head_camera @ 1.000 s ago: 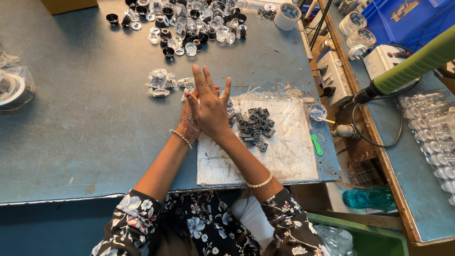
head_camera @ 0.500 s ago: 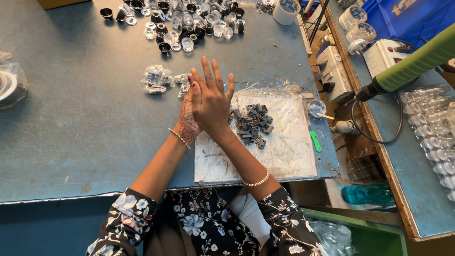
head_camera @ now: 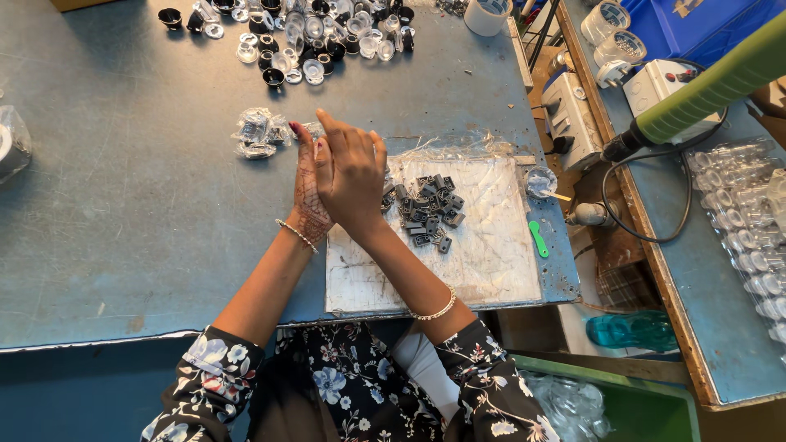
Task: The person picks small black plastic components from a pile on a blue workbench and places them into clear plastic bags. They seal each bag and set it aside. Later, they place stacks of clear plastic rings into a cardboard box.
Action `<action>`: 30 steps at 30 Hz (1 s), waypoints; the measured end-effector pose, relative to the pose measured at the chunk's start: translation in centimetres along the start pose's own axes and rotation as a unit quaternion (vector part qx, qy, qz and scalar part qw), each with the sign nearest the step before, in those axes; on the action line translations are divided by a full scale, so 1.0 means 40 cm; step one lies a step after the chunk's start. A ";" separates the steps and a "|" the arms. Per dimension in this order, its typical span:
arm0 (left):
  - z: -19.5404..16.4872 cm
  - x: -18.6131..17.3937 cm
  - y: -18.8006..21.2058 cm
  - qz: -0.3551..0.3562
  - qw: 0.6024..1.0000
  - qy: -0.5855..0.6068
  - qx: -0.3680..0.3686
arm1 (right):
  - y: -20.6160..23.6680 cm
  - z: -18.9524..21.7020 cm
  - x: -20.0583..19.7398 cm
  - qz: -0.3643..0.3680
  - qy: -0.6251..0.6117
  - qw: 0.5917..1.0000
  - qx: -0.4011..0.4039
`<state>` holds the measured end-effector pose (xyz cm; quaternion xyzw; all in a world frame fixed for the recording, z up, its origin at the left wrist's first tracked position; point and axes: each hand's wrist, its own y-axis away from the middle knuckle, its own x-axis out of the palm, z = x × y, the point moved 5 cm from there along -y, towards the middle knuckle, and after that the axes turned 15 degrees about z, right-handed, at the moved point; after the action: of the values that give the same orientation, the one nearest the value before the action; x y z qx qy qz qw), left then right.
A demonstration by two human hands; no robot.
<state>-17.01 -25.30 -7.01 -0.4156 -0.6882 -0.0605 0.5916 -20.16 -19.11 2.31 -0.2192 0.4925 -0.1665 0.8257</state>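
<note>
Her right hand [head_camera: 354, 176] lies pressed over her left hand [head_camera: 309, 192], holding nothing I can see, just left of the grey clips [head_camera: 427, 209] heaped mid-frame on the white mat [head_camera: 483, 262]; a careless sweep could scatter them.

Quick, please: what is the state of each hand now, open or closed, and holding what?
Left hand: open, fingers straight, pressed against the right hand, holding nothing visible.
Right hand: open, fingers spread, laid over the left hand, holding nothing visible.
</note>
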 end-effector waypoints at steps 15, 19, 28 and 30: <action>-0.079 0.020 0.008 -0.109 0.987 -0.108 0.045 | 0.015 -0.029 0.024 0.032 -0.136 0.990 -0.006; -0.138 0.022 0.023 -0.135 0.976 -0.158 0.066 | -0.006 -0.060 0.047 0.037 -0.175 0.983 -0.039; -0.343 0.012 0.119 -0.321 0.841 -0.345 0.268 | -0.042 -0.162 0.012 -0.022 -0.187 0.981 0.044; -0.372 0.030 0.125 -0.305 0.781 -0.469 0.279 | -0.042 -0.110 0.023 0.044 -0.132 0.989 -0.051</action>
<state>-2.36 -30.01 -3.65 0.0217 -0.9583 0.1595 0.2362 -23.76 -21.87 0.68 -0.2588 0.3959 -0.0742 0.8779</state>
